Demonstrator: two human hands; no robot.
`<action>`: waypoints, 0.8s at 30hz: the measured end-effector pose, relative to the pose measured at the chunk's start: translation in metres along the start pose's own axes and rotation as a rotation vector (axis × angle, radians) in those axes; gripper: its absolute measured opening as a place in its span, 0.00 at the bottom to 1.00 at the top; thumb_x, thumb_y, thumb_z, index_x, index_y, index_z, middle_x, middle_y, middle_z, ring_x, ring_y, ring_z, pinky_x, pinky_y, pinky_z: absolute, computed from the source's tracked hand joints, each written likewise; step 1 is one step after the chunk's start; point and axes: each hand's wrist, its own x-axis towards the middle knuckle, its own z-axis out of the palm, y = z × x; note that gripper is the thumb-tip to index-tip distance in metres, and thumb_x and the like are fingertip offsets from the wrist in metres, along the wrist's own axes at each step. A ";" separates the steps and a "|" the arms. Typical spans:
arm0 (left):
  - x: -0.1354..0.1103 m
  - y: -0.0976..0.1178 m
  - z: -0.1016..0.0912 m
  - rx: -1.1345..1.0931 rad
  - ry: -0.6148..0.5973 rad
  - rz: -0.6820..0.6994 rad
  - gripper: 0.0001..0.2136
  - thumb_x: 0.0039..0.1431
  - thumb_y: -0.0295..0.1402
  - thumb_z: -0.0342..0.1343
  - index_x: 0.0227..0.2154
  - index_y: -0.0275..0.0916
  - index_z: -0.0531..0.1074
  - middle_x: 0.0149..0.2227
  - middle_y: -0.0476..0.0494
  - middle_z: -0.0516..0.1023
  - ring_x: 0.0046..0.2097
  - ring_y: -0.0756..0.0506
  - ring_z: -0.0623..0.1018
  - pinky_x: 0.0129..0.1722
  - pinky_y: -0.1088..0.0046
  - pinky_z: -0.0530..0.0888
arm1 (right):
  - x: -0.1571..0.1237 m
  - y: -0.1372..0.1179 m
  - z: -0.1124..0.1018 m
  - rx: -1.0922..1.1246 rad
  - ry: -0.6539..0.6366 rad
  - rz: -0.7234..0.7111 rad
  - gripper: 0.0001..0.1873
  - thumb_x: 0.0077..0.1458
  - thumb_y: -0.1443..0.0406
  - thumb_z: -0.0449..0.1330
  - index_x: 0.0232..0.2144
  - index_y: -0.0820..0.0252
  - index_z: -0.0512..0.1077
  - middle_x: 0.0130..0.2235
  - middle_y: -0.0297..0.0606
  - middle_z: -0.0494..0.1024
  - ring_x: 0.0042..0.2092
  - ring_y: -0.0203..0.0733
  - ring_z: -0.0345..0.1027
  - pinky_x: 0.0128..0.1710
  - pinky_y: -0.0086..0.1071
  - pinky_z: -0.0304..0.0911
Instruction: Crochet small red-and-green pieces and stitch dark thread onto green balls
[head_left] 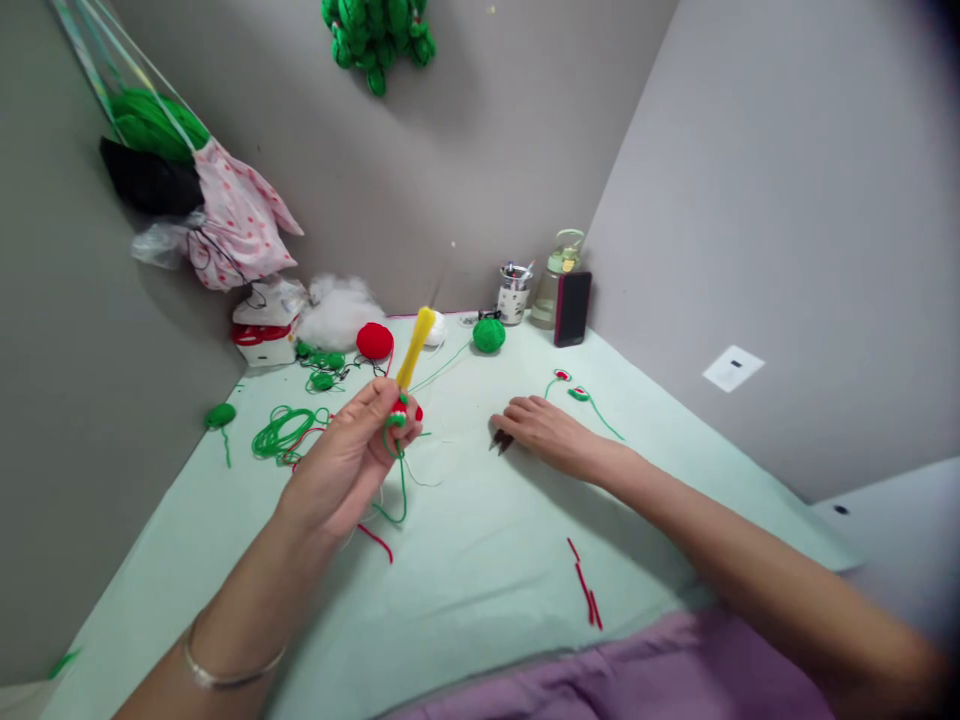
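My left hand (341, 460) is raised over the table's left half, closed on a small crocheted piece (397, 415) in green, red and white. In the same grip is a yellow-handled crochet hook (416, 350), tilted up with its thin shaft blurred. Green, white and red yarn tails hang below this hand. On the tabletop, my right hand (544, 430) curls its fingers over dark thread snips (501, 440). Their pointed blades stick out toward the left, and the rest is hidden under the palm. Just beyond lie two small crocheted pieces (579, 394) with green tails.
A red yarn ball (375, 341), a green yarn ball (489, 335) and white stuffing (339, 312) sit along the back. A pen cup (513, 298), bottle (546, 295) and phone (572, 310) stand at back right. Loose green yarn (281, 435) lies left; red scraps (583, 585) lie in front.
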 end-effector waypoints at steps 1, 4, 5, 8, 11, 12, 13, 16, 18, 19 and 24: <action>0.005 0.004 -0.002 -0.012 -0.015 0.003 0.12 0.56 0.37 0.69 0.28 0.38 0.72 0.26 0.52 0.71 0.30 0.52 0.71 0.34 0.78 0.73 | 0.003 0.005 0.004 0.003 -0.019 -0.002 0.17 0.59 0.82 0.49 0.41 0.65 0.73 0.40 0.50 0.75 0.43 0.50 0.69 0.46 0.43 0.62; 0.017 0.010 -0.007 -0.027 -0.051 0.009 0.13 0.55 0.35 0.70 0.26 0.37 0.71 0.26 0.53 0.71 0.28 0.53 0.70 0.36 0.76 0.76 | 0.006 0.004 0.005 0.006 -0.062 0.004 0.14 0.57 0.81 0.50 0.37 0.64 0.71 0.40 0.46 0.72 0.35 0.43 0.66 0.37 0.36 0.60; 0.020 0.011 -0.009 -0.028 -0.058 0.008 0.13 0.55 0.35 0.70 0.26 0.37 0.71 0.26 0.53 0.71 0.27 0.53 0.70 0.37 0.75 0.77 | 0.006 0.000 0.003 0.018 -0.070 0.007 0.14 0.57 0.80 0.50 0.38 0.64 0.71 0.41 0.46 0.71 0.33 0.42 0.65 0.35 0.34 0.59; 0.023 0.010 -0.012 -0.021 -0.073 -0.005 0.10 0.58 0.34 0.68 0.28 0.37 0.72 0.27 0.53 0.72 0.27 0.54 0.70 0.43 0.72 0.78 | 0.006 -0.018 -0.009 0.085 -0.068 -0.002 0.15 0.62 0.76 0.48 0.47 0.62 0.69 0.45 0.44 0.72 0.35 0.41 0.67 0.36 0.33 0.60; 0.024 0.007 -0.012 -0.019 -0.092 -0.019 0.08 0.60 0.33 0.66 0.30 0.37 0.73 0.27 0.54 0.73 0.26 0.55 0.70 0.47 0.70 0.77 | 0.010 -0.037 -0.021 0.185 -0.064 -0.022 0.15 0.71 0.64 0.47 0.56 0.58 0.66 0.48 0.43 0.75 0.42 0.43 0.72 0.43 0.35 0.63; 0.024 0.006 -0.011 -0.020 -0.099 -0.022 0.08 0.60 0.33 0.66 0.30 0.37 0.73 0.27 0.54 0.73 0.26 0.55 0.70 0.48 0.70 0.77 | 0.013 -0.042 -0.024 0.244 -0.073 -0.032 0.17 0.73 0.60 0.46 0.57 0.57 0.66 0.48 0.43 0.77 0.44 0.44 0.73 0.44 0.35 0.64; 0.024 0.005 -0.010 -0.016 -0.108 -0.025 0.08 0.61 0.33 0.66 0.30 0.38 0.73 0.27 0.54 0.73 0.27 0.55 0.71 0.48 0.70 0.77 | 0.016 -0.047 -0.027 0.306 -0.086 -0.043 0.19 0.73 0.57 0.44 0.57 0.56 0.67 0.49 0.43 0.78 0.46 0.45 0.73 0.46 0.36 0.64; 0.024 0.002 -0.006 0.016 -0.138 -0.026 0.10 0.62 0.35 0.65 0.29 0.38 0.72 0.28 0.53 0.73 0.30 0.53 0.72 0.48 0.70 0.75 | 0.026 -0.058 -0.032 0.445 -0.120 -0.087 0.21 0.73 0.55 0.44 0.54 0.57 0.72 0.51 0.44 0.80 0.50 0.48 0.73 0.48 0.38 0.63; 0.024 0.000 -0.004 0.039 -0.161 -0.025 0.11 0.62 0.36 0.65 0.28 0.38 0.72 0.28 0.53 0.72 0.30 0.53 0.72 0.47 0.71 0.75 | 0.032 -0.064 -0.032 0.470 -0.119 -0.101 0.19 0.72 0.56 0.48 0.52 0.57 0.75 0.50 0.43 0.81 0.48 0.48 0.74 0.46 0.36 0.62; 0.024 -0.001 -0.003 0.044 -0.172 -0.027 0.11 0.62 0.36 0.65 0.28 0.38 0.71 0.27 0.53 0.71 0.30 0.53 0.72 0.45 0.72 0.75 | 0.035 -0.067 -0.031 0.478 -0.107 -0.099 0.18 0.71 0.57 0.50 0.51 0.57 0.76 0.48 0.42 0.82 0.46 0.47 0.75 0.43 0.35 0.62; 0.019 -0.005 -0.002 0.008 -0.173 -0.051 0.12 0.62 0.35 0.65 0.27 0.39 0.70 0.27 0.52 0.70 0.30 0.52 0.70 0.39 0.74 0.74 | 0.038 -0.075 -0.022 0.430 -0.027 -0.061 0.12 0.66 0.58 0.60 0.41 0.56 0.81 0.33 0.35 0.82 0.32 0.39 0.72 0.32 0.30 0.54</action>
